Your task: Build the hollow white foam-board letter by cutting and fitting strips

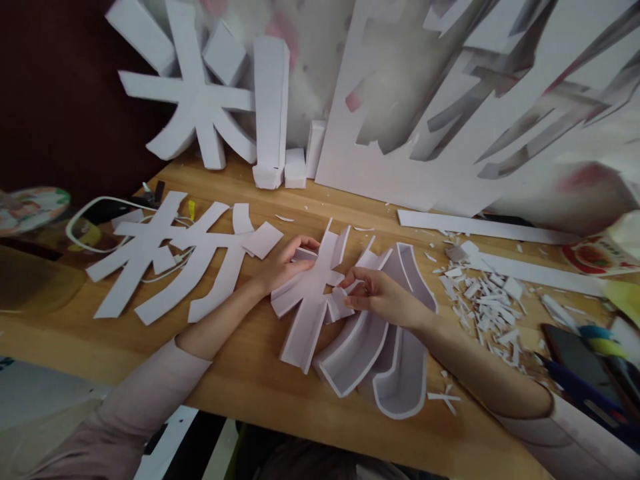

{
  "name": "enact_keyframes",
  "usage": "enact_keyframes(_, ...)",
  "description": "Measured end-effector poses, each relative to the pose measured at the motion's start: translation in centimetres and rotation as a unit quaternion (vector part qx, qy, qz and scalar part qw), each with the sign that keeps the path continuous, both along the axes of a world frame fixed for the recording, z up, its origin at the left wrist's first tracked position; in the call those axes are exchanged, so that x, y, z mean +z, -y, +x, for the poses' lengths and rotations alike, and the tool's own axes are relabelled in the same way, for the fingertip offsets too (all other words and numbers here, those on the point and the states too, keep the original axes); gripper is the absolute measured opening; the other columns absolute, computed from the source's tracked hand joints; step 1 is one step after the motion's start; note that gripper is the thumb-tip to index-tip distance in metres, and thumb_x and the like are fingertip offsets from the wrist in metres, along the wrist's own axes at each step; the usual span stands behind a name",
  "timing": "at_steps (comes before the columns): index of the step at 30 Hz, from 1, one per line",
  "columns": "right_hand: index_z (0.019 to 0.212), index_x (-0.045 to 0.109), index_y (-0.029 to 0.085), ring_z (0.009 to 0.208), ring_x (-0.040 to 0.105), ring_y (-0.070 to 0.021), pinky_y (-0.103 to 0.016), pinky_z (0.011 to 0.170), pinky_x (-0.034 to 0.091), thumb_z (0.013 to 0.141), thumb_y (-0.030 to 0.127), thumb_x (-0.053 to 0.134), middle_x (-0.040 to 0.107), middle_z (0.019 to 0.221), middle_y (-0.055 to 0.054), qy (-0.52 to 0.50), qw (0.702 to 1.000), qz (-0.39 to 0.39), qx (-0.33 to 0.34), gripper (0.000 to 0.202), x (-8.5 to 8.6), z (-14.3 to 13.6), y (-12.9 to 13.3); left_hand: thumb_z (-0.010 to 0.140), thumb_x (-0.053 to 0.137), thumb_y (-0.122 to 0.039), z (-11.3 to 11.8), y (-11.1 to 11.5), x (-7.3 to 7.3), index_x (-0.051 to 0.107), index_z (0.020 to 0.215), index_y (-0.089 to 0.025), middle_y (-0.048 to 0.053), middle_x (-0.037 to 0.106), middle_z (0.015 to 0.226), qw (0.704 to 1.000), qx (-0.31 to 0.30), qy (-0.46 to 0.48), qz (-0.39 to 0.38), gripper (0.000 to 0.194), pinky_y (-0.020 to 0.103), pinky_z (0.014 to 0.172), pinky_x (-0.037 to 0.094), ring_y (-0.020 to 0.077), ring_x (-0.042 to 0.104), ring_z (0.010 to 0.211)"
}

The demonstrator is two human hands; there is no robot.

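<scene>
A white character-shaped piece point(305, 330) with raised edge strips lies on the wooden table point(250, 393) in front of me. My left hand point(290, 265) is closed on its upper left arm, thumb on top and fingers behind a raised strip. At its right side, my right hand point(367, 291) pinches a short white strip point(338, 303) standing near the middle. Joined or close beside it on the right are curved white walled parts point(400, 393), partly hidden by my right forearm. Flat white character cutouts point(175, 280) lie to the left of my left hand.
A thick white character point(197, 100) and blocks point(271, 107) stand at the back. A large white board with cut-outs point(380, 173) leans behind. White scraps point(485, 300) are heaped at right, near long strips point(475, 227), a phone point(575, 353) and a paper tub point(600, 253). A white cable loops at left.
</scene>
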State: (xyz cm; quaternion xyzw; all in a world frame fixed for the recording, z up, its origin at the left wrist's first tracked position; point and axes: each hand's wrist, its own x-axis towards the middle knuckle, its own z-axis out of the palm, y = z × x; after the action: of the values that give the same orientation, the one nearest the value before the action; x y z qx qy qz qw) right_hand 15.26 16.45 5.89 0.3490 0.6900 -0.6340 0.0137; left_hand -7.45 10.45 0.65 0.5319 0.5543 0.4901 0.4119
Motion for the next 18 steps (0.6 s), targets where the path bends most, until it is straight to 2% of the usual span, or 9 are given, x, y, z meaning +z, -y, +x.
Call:
enact_keyframes(7,0.093,0.05,0.021,0.049,0.04,-0.0101,-0.025,0.052,0.025,0.069,0.041,0.072,0.052,0.054,0.008,0.006,1.0,0.003,-0.01,0.038,0.03,-0.13,0.01,0.074,0.062,-0.025,0.16,0.14,0.54,0.062,0.104,-0.024,0.003,0.066,0.111,1.0,0.008,0.004,-0.003,0.03,0.04,0.1,0.043,0.0258,0.058,0.109)
enact_keyframes(13,0.092,0.051,0.022,0.048,0.039,-0.0101,-0.025,0.051,0.024,0.069,0.043,0.073,0.05,0.052,0.008,0.006,1.0,0.004,-0.01,0.038,-0.06,-0.14,0.01,0.072,0.063,-0.025,0.14,-0.02,0.05,0.063,0.102,-0.025,0.003,0.067,0.11,1.0,0.012,0.016,0.003,0.029,0.04,0.1,0.044,0.0255,0.058,0.11)
enact_keyframes(18,0.093,0.052,0.021,0.049,0.041,-0.0102,-0.025,0.051,0.027,0.069,0.042,0.072,0.05,0.053,0.008,0.004,1.0,0.008,-0.012,0.038,0.06,-0.11,0.03,0.073,0.063,-0.025,0.2,0.17,0.49,0.064,0.102,-0.025,0.003,0.067,0.11,1.0,0.014,0.017,-0.006,0.029,0.041,0.098,0.046,0.0256,0.06,0.108)
